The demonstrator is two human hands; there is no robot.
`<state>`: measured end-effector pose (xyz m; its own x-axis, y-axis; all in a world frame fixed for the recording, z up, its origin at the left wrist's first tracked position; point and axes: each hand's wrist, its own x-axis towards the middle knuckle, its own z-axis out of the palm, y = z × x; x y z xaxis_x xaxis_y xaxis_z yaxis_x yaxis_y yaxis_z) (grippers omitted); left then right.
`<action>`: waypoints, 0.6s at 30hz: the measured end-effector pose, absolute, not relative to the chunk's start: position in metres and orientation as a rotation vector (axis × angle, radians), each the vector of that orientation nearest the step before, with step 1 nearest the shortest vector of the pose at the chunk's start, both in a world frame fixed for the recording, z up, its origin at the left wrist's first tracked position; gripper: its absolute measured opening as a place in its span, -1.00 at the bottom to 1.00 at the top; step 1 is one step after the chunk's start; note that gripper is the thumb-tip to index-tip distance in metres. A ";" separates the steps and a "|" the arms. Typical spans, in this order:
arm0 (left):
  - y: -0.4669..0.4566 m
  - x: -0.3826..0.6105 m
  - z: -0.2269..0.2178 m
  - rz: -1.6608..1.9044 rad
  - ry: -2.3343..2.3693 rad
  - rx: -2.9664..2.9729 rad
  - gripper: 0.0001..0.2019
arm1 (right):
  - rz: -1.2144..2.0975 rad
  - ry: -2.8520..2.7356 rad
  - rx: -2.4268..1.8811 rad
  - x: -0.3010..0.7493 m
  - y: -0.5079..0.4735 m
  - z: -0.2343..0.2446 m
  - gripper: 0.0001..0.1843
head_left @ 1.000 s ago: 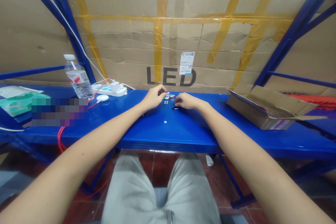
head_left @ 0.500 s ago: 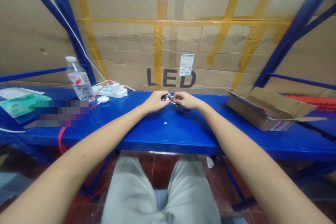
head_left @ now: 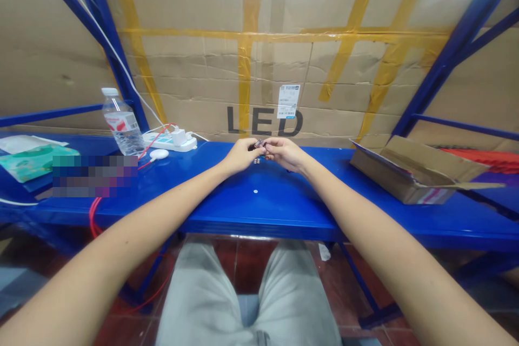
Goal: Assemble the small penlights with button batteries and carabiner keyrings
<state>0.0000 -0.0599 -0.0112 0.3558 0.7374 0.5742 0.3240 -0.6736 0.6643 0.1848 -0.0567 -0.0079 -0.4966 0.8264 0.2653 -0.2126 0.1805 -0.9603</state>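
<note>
Small dark item [head_left: 258,144], mostly hidden between left hand [head_left: 242,155] and right hand [head_left: 287,153], too small to identify; object [head_left: 95,175] beside red cable [head_left: 94,216] pixelated; print on shipping label [head_left: 288,101] unreadable; forearms [head_left: 170,213] cut off at bottom edge

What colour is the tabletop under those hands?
The tabletop is blue, clearest in the head view.

The one camera here rides on the head of the person seated at the blue worktop [head_left: 267,208], looking forward and tipped down, with the lap [head_left: 247,292] close below it. The arms [head_left: 174,200] run in from the lower corners, so the left hand [head_left: 240,157] and right hand [head_left: 288,155] show small, mid-view, well apart from the lens. The large cardboard panel [head_left: 194,75] faces it nearly square-on behind. The view stretches wide, from bottle [head_left: 122,127] to open carton [head_left: 389,173].
</note>
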 end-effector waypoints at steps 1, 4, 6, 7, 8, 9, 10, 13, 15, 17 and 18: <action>-0.060 0.001 -0.011 1.238 0.884 2.166 -0.74 | 1.460 -1.572 -0.601 0.184 -0.056 -0.009 -0.75; -0.060 0.002 -0.011 1.191 0.829 2.134 -0.74 | 1.424 -1.579 -0.635 0.184 -0.054 -0.010 -0.75; -0.061 0.001 -0.010 1.238 0.883 2.160 -0.77 | 1.410 -1.557 -0.680 0.184 -0.053 -0.010 -0.74; -0.062 0.000 -0.009 1.279 0.924 2.192 -0.78 | 1.415 -1.545 -0.699 0.185 -0.054 -0.010 -0.74; -0.063 -0.001 -0.008 1.320 0.958 2.237 -0.81 | 1.430 -1.537 -0.713 0.185 -0.054 -0.009 -0.75; -0.064 -0.002 -0.007 1.350 0.975 2.292 -0.83 | 1.458 -1.533 -0.723 0.185 -0.056 -0.008 -0.77; -0.066 -0.003 -0.006 1.362 0.972 2.348 -0.85 | 1.496 -1.528 -0.730 0.185 -0.057 -0.007 -0.79; -0.069 -0.005 -0.003 1.304 0.907 2.461 -0.81 | 1.640 -1.498 -0.755 0.183 -0.064 -0.003 -0.86; -0.070 -0.006 -0.003 1.259 0.890 2.495 -0.81 | 1.754 -1.494 -0.743 0.183 -0.068 0.001 -0.90; -0.068 -0.006 -0.003 1.247 0.891 2.503 -0.81 | 1.866 -1.501 -0.686 0.184 -0.072 0.005 -0.91; -0.067 -0.007 -0.003 1.250 0.898 2.501 -0.82 | 1.911 -1.506 -0.651 0.185 -0.073 0.006 -0.90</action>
<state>-0.0072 -0.0670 -0.0031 0.4561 0.6022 0.6552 0.4287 -0.7939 0.4313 0.1852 -0.0734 0.0062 -0.6912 0.7227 -0.0065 -0.1630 -0.1646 -0.9728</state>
